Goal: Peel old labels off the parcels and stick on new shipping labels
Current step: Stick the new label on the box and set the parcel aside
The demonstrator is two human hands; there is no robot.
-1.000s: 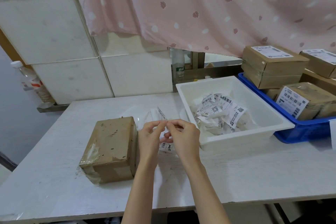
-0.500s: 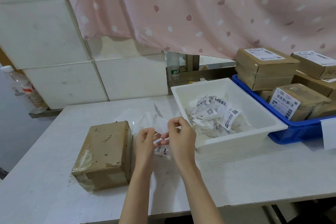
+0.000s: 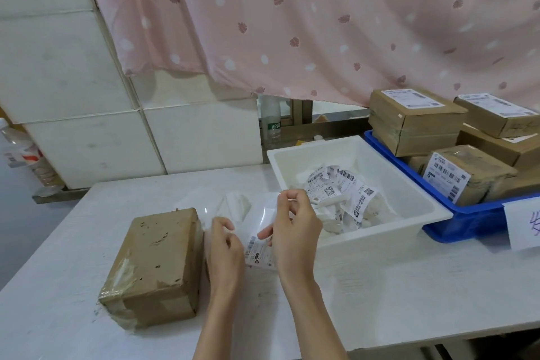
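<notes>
On the bench (image 3: 380, 286), a bare brown parcel (image 3: 155, 266) lies at left, its top showing no label. Just right of it, the left hand (image 3: 225, 242) pinches one edge of a new label (image 3: 258, 245) while the right hand (image 3: 295, 228) pinches what is probably its glossy backing, peeling upward. Best done slowly, keeping the adhesive off the fingers. The print is unreadable; the white tray (image 3: 380, 245) of peeled labels sits further right.

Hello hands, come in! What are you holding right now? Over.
Left hand and right hand pinching new label, peeling backing. Brown parcel bare beside them. Nothing blocking.
</notes>
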